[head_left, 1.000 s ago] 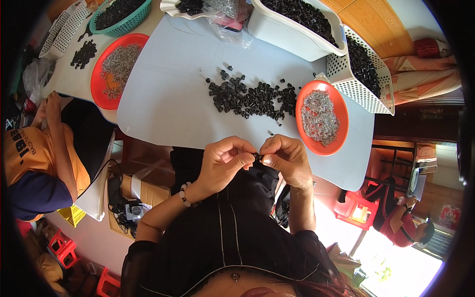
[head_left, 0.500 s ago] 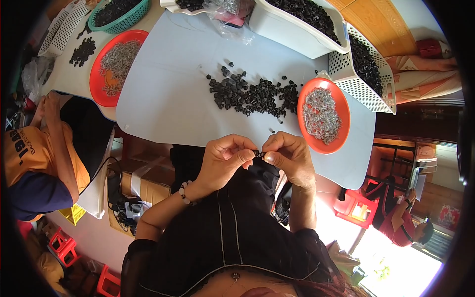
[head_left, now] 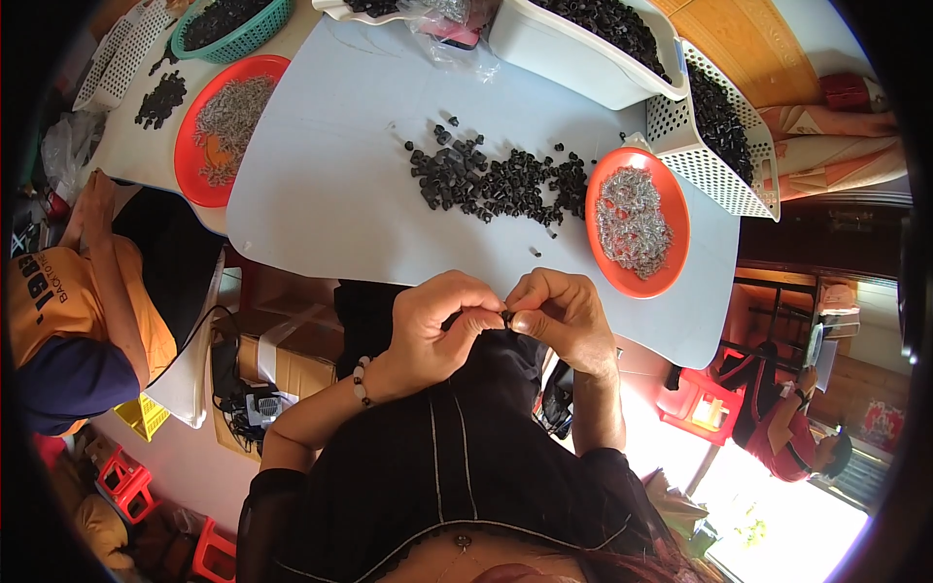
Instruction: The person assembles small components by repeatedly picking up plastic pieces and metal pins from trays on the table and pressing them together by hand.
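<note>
Just off the table's near edge, my left hand (head_left: 439,325) and my right hand (head_left: 569,319) meet, thumbs and forefingers pinched together. Between them is a small black part (head_left: 506,318), mostly covered by the fingertips. Both hands grip it from opposite sides. Beyond them a heap of small black plastic parts (head_left: 515,185) lies spread on the pale blue table (head_left: 321,175). To the right of the heap, an orange-red plate (head_left: 669,276) holds many tiny shiny metal or clear pieces (head_left: 632,222).
A white tub (head_left: 573,71) and a white perforated basket (head_left: 671,136), both with black parts, stand at the far right. At left are another red plate (head_left: 190,175), a teal basket (head_left: 238,44) and a seated person in orange (head_left: 107,301). Another person (head_left: 777,428) sits at right.
My left hand has shifted slightly left, its fingers closing more tightly. The black part between my hands is now more covered. The table items stay in place.
</note>
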A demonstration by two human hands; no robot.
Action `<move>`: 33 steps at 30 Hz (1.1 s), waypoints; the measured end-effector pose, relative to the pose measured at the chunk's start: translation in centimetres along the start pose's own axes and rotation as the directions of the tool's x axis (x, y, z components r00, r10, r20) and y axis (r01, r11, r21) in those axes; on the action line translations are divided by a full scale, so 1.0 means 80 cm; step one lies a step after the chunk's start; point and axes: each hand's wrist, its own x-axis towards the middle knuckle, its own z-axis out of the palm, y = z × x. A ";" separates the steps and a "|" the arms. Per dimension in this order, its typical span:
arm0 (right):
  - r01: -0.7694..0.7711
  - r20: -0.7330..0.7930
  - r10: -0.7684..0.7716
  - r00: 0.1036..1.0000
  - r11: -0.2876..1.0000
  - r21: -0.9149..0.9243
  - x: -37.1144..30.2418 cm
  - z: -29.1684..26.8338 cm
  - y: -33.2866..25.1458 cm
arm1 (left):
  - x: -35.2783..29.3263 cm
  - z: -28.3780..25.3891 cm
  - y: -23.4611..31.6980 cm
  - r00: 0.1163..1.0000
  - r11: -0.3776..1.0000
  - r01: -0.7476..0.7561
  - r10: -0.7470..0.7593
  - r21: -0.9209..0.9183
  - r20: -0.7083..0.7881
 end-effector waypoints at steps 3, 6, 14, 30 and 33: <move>0.009 0.006 -0.009 1.000 1.000 0.002 -0.009 0.008 -0.005 | 0.000 -0.002 0.017 0.971 0.935 -0.239 0.235 0.264 0.047; 0.026 0.024 -0.027 0.999 0.999 0.020 -0.013 0.009 -0.004 | -0.001 0.005 0.023 0.955 0.918 -0.291 0.296 0.269 0.022; -0.008 0.039 0.007 0.999 1.000 0.021 -0.003 0.011 0.004 | -0.002 0.004 0.014 0.944 0.891 -0.315 0.329 0.326 0.012; 0.086 -0.020 -0.085 0.996 0.994 0.062 0.006 -0.017 0.007 | 0.021 0.004 0.008 0.961 0.940 -0.258 0.274 0.223 -0.043; 0.102 -0.093 -0.103 0.990 0.995 -0.012 0.003 -0.013 0.005 | 0.024 0.008 0.011 0.958 0.933 -0.268 0.284 0.239 -0.035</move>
